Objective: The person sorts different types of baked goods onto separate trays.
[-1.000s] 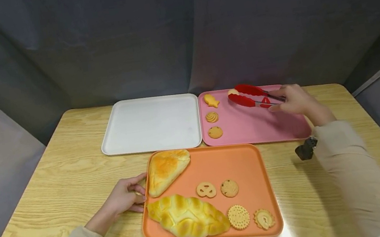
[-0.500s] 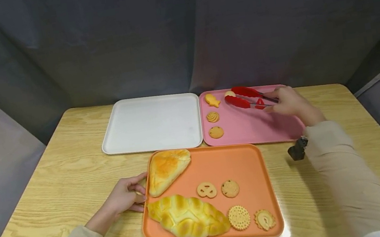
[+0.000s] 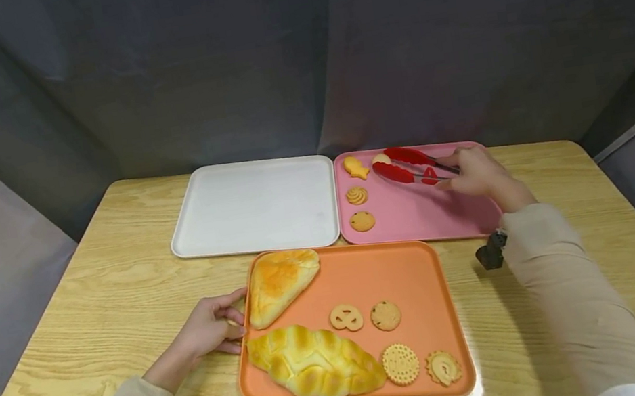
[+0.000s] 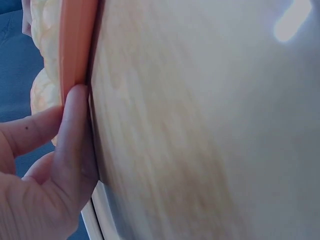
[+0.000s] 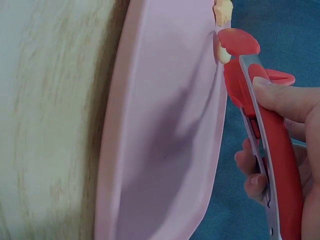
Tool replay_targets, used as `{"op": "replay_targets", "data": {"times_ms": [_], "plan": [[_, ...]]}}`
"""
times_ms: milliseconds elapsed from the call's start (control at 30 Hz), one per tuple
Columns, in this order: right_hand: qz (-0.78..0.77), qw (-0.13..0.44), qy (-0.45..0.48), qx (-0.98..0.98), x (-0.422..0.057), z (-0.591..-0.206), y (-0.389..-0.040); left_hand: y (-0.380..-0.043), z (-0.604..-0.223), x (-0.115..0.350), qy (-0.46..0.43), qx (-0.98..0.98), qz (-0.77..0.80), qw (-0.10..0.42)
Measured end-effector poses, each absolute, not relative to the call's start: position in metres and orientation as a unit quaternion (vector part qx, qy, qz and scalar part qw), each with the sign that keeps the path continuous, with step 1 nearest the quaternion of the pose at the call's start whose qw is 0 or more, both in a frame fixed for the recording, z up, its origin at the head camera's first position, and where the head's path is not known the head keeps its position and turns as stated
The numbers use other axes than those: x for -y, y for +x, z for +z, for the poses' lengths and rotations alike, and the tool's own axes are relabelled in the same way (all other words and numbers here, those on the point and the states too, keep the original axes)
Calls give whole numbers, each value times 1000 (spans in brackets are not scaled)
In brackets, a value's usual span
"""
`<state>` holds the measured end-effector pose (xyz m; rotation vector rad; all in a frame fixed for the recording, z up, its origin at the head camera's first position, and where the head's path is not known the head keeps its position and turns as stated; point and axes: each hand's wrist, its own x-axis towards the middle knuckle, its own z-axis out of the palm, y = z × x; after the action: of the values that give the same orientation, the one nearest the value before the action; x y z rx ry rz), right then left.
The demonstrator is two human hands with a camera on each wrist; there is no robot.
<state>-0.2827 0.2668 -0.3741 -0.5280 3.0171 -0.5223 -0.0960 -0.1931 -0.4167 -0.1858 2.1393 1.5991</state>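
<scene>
My right hand (image 3: 476,171) grips red-and-metal tongs (image 3: 411,167) above the pink tray (image 3: 437,214). The red tips of the tongs stand apart, close to a pale round cookie (image 3: 381,159) on that tray, partly hidden by them. Left of it lie a fish-shaped cracker (image 3: 355,167), a swirl cookie (image 3: 357,195) and a chip cookie (image 3: 362,221). My left hand (image 3: 210,327) holds the left rim of the orange tray (image 3: 390,269), fingers pinching the edge in the left wrist view. On this tray are a triangular bread (image 3: 281,282) and a braided loaf (image 3: 317,362).
The orange tray also bears a pretzel cookie (image 3: 346,317), a chip cookie (image 3: 386,316), a round dotted biscuit (image 3: 400,363) and a scalloped cookie (image 3: 443,368). A white tray (image 3: 257,207) lies back left, against the pink one. Dark curtain (image 3: 212,70) hangs behind the wooden table (image 3: 120,275).
My right hand and the tongs have moved left over the pink tray. The pale round cookie has shifted left toward the fish-shaped cracker. My left hand stays at the orange tray's rim.
</scene>
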Motion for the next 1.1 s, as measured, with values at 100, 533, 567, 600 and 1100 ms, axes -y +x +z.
{"op": "replay_targets", "data": {"times_ms": [100,533,567,600,1100], "plan": [[-176,29,-161,-971,-266,-374,-283,-96,-416,193,-69,-778,580,230],[-178,65,-116,-975,-267,-375,-282,-96,-415,192,-60,-779,580,231],[-177,62,-119,-975,-268,-375,-282,-96,-415,192,-60,-779,580,231],[-176,59,-120,-975,-268,-375,-282,-96,-415,192,-58,-778,581,231],[-197,42,-128,-971,-274,-353,-258,-94,-413,191,-55,-778,583,227]]}}
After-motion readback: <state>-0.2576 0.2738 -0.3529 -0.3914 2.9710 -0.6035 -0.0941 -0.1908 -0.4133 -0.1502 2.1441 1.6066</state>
